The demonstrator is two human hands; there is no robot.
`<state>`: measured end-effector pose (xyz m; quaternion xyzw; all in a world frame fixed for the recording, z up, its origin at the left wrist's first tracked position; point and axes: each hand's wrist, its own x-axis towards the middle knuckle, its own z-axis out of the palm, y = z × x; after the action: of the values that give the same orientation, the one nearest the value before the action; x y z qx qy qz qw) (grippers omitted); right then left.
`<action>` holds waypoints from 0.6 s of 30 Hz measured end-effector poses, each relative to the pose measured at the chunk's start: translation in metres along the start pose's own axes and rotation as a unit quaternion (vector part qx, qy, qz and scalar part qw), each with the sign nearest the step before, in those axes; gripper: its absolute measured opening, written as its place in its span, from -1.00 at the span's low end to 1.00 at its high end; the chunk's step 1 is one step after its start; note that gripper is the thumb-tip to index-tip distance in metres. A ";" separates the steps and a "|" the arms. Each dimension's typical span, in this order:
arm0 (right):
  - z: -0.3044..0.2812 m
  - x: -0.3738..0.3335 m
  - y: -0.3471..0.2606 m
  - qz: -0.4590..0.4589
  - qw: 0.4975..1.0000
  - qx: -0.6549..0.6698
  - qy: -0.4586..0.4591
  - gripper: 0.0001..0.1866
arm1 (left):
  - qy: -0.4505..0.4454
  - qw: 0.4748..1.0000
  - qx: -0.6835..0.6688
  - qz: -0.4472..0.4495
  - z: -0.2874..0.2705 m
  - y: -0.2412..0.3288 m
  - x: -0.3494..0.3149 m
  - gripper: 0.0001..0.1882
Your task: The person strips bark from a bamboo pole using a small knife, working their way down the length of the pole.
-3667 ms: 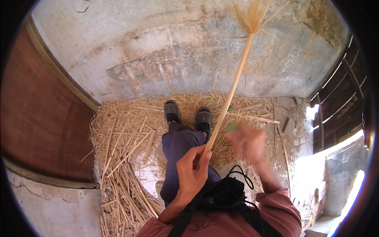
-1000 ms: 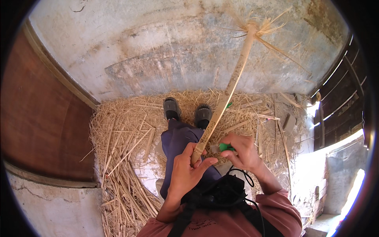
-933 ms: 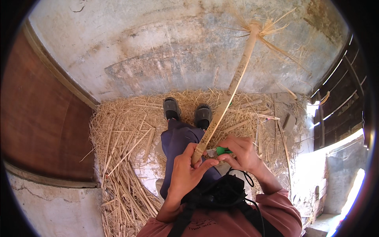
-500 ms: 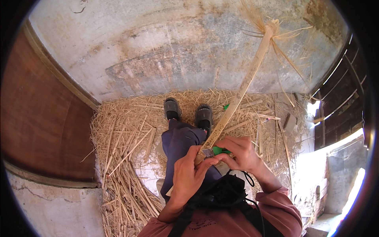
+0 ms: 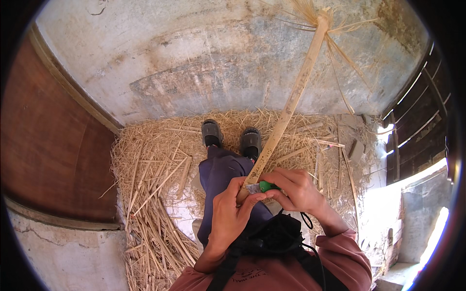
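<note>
A long bamboo strip (image 5: pixel 291 99) slants up and away from my lap toward the wall, with thin curled shavings (image 5: pixel 342 53) fanning from its far end. My left hand (image 5: pixel 230 213) is closed round the strip's near end. In my right hand (image 5: pixel 296 194) is a green-handled knife (image 5: pixel 267 186), gripped by its handle. The short grey blade lies across the strip, close to my left fingers. My left thumb reaches over to the blade beside my right thumb. The underside of the strip and part of the blade are hidden by my fingers.
Straw-like shavings (image 5: pixel 160 133) cover the floor around my feet. A heap of split bamboo strips (image 5: pixel 158 237) lies to the left. A stained wall (image 5: pixel 208 63) stands ahead, a brown panel (image 5: pixel 58 140) at left, dark slats (image 5: pixel 420 119) at right.
The bamboo strip's far end has swung a little left and upward, and its face has turned slightly. Both hands keep their grips, with the knife shifted slightly left.
</note>
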<state>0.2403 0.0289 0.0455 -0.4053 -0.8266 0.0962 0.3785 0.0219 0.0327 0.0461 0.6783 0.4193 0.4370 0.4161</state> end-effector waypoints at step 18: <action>0.001 0.001 -0.009 -0.005 1.000 -0.020 0.013 -0.59 | 0.007 1.000 -0.008 0.018 0.000 -0.004 -0.002 -0.72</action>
<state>0.2339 0.0238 0.0495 -0.4100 -0.8253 0.0720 0.3815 0.0211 0.0325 0.0418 0.6794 0.4065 0.4527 0.4102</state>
